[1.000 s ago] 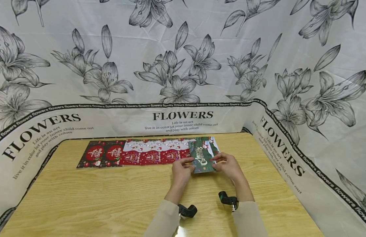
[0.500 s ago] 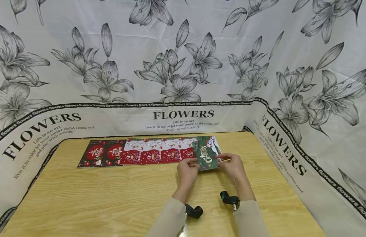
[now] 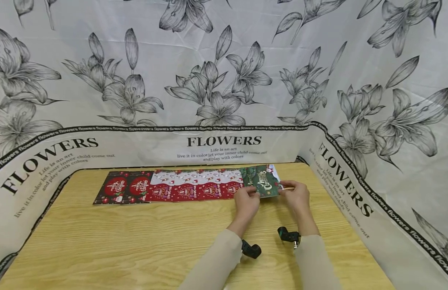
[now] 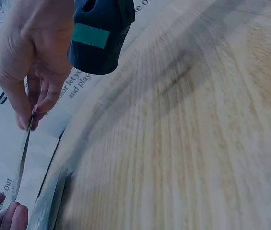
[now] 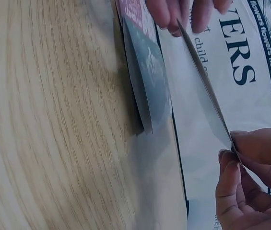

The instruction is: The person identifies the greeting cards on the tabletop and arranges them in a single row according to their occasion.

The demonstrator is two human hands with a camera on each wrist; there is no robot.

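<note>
Both hands hold a green Merry Christmas card (image 3: 268, 182) at its near corners. My left hand (image 3: 246, 204) pinches the left corner between thumb and fingers. At the right corner my right hand (image 3: 297, 197) does the same. Seen nearly edge-on in the right wrist view, the card (image 5: 203, 79) is raised and tilted between the left fingertips (image 5: 161, 14) and the right hand (image 5: 245, 187). Another green card (image 3: 247, 174) lies on the table to its left, partly covered by the held one in the head view.
Leftward along the table's (image 3: 137, 241) back edge runs a row of overlapping cards: several red-and-white ones (image 3: 185, 191), then two dark ones (image 3: 116, 187) with red circles. A flower-printed cloth (image 3: 224, 147) hangs behind and at the sides. Black cameras (image 3: 288, 234) sit on both wrists.
Both hands have carried the green card to the right along the row. The green card lying at the row's end now shows at its left, beside the last red-and-white card.
</note>
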